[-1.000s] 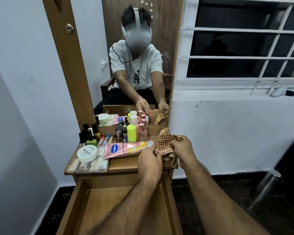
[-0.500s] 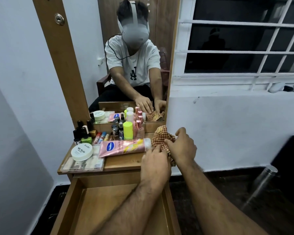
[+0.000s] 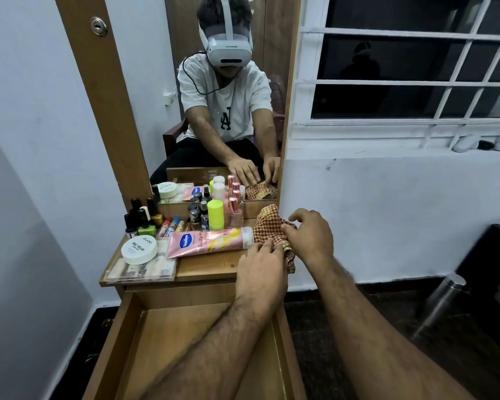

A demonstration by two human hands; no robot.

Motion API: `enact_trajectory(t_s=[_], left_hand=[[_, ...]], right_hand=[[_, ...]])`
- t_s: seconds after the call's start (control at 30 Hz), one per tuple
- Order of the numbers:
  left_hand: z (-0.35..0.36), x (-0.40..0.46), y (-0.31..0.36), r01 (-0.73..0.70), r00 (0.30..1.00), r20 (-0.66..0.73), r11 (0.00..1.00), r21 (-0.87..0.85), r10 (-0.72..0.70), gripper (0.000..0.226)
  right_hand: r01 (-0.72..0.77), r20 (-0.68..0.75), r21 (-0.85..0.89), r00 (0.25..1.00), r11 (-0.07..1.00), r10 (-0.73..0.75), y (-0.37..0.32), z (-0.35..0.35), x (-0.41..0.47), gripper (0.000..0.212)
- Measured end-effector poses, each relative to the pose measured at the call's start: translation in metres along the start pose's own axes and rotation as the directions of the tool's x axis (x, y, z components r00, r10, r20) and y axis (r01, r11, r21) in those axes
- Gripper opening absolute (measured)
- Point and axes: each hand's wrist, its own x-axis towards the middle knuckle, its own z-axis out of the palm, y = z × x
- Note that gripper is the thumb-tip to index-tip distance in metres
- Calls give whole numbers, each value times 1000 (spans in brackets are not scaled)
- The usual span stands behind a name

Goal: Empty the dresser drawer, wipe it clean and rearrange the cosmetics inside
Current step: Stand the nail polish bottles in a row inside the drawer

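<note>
1. both hands are up at the right end of the worktop (image 3: pixel 214 268), working the checked cloth (image 3: pixel 267 226) that lies bunched at that corner, just past the cap end of the pink lotion tube (image 3: pixel 207 241).
2. left hand (image 3: pixel 261 274) comes in from the near side, fingertips pressed on the cloth's near edge; it looks like a light pinch, though the knuckles hide the actual grip, so i can't tell for sure.
3. right hand (image 3: pixel 311 236) sits on the cloth's right side, fingers loosely curled and spread, tips touching the fabric, not clamped round it.
4. the key relation: the drawer (image 3: pixel 145 339) stands pulled out directly below and nearer the person than the cloth, its wooden floor bare wherever the forearms don't cover it.
5. so my read is the drawer is emptied and the wipe comes next; the cloth has to travel down and toward the body, over the worktop's front edge.
6. either hand is equally close to the cloth; the left forearm already lies along the drawer's length, so it looks the handier one for wiping.
7. the cosmetics wait on the worktop: the tube lying crosswise, a white nail polish remover tub (image 3: pixel 139 249) on a clear flat case (image 3: pixel 140 269), bottles (image 3: pixel 140 222) standing at the mirror (image 3: pixel 231 111).
8. watch the tube cap, touching the cloth; a careless tug could drag it.
</note>
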Motion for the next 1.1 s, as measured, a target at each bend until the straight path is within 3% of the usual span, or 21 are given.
enact_trajectory(t_s=[0.2, 0.57, 0.7, 0.87, 1.1], left_hand=[[0, -1, -3, -62, 997, 43, 998, -3, 62, 46], [-42, -31, -29, -9, 999, -32, 997, -78, 6, 44], [-66, -58, -48, 29, 997, -69, 996, -79, -34, 48], [-92, -97, -81, 85, 993, -73, 995, -53, -89, 59], [-116, -127, -153, 237, 970, -59, 971, -15, -237, 62]], right_hand=[[39, 115, -10, 993, 999, -38, 1, 3, -12, 10], [132, -25, -25, 991, 991, -133, -19, -18, -37, 17], [197, -17, -4, 980, 980, -197, -40, -24, -64, 17], [286, 47, 7, 957, 958, -286, -64, -18, -99, 24], [386, 313, 8, 875, 922, -369, -111, 1, -130, 47]])
